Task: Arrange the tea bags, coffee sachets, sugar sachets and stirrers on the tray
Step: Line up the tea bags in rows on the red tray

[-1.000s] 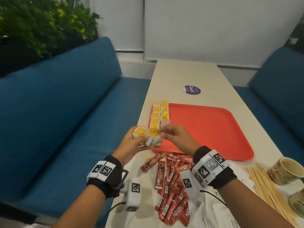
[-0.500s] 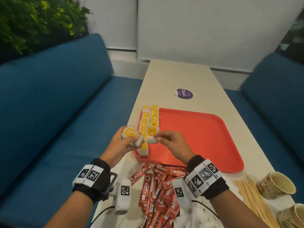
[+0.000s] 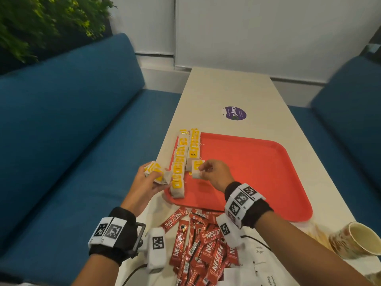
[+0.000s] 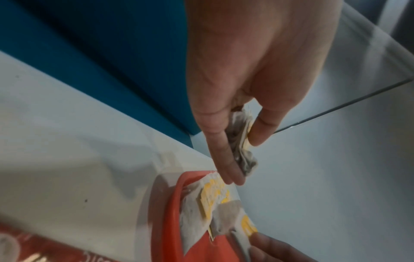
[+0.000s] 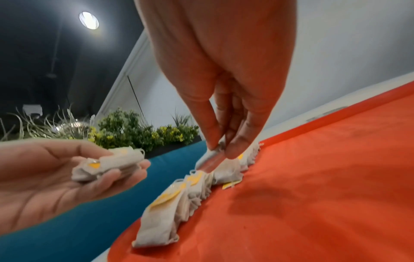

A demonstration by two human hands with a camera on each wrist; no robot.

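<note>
A red tray [image 3: 257, 172] lies on the white table. Two rows of tea bags [image 3: 183, 153] with yellow tags run along its left edge. My left hand [image 3: 148, 178] grips a small bundle of tea bags [image 3: 156, 172] just left of the tray; the same bundle [image 5: 107, 166] shows in the right wrist view. My right hand [image 3: 212, 172] pinches a single tea bag [image 3: 196, 169] at the near end of the inner row, low over the tray [image 5: 313, 177]. Red coffee sachets [image 3: 198, 244] lie heaped on the table below the tray. White sugar sachets [image 3: 259, 265] lie under my right forearm.
A paper cup [image 3: 356, 238] lies on its side at the right, with wooden stirrers [image 3: 317, 232] beside it. A purple sticker [image 3: 235, 113] marks the table beyond the tray. Blue sofas [image 3: 72, 141] flank the table on both sides.
My right hand has drawn one tea bag away from the bundle in my left hand and carried it right, down to the inner row on the tray. The head view has tilted lower.
</note>
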